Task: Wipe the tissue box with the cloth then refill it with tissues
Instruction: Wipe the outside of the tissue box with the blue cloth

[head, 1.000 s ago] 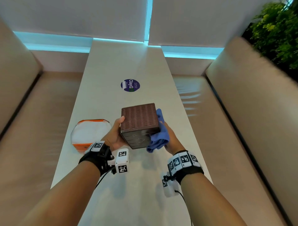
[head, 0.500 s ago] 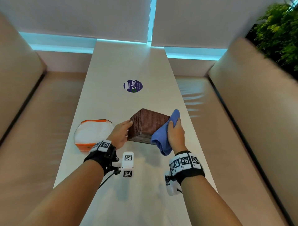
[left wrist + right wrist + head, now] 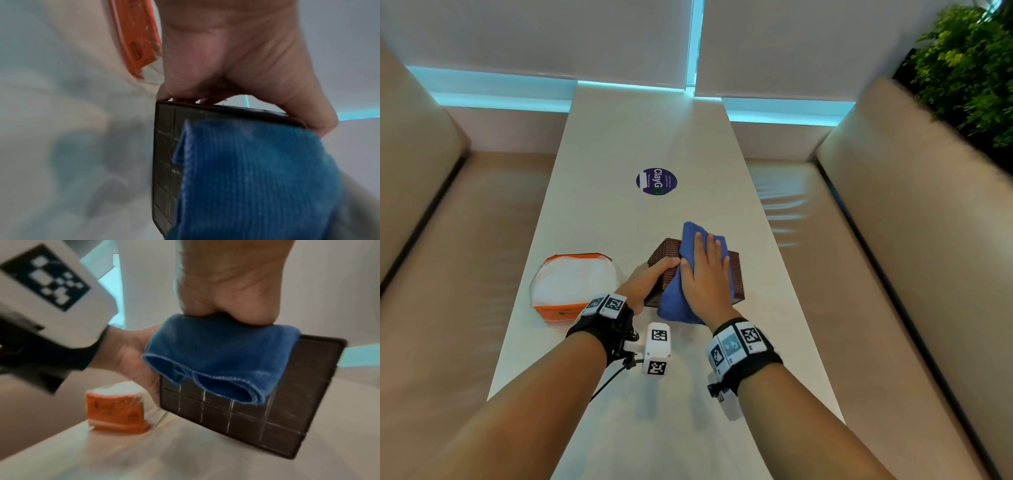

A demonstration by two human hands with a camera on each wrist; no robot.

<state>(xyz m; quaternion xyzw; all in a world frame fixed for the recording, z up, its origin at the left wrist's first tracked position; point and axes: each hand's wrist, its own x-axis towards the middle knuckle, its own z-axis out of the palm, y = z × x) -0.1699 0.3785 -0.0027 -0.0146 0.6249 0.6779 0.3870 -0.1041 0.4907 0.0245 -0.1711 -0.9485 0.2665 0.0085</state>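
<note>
A dark brown woven tissue box (image 3: 734, 274) stands on the white table (image 3: 619, 222), tipped so its gridded underside (image 3: 267, 402) faces me. My left hand (image 3: 650, 279) grips the box's left edge, thumb on top. A folded blue cloth (image 3: 688, 240) lies over the box's top and hangs down the near face. My right hand (image 3: 705, 270) presses flat on the cloth with fingers straight. In the left wrist view the blue cloth (image 3: 257, 178) covers most of the box's underside (image 3: 164, 162). An orange and white tissue pack (image 3: 571, 284) lies just left of the box.
A round purple sticker (image 3: 656, 181) sits further up the table. Beige padded benches (image 3: 465, 257) run along both sides of the narrow table. Green plants (image 3: 969, 68) stand at the back right. White blinds close off the far end.
The box came down from the air onto the table and turned. My right hand moved from the box's right side onto its top, flattening the cloth there. The left hand stayed on the left edge.
</note>
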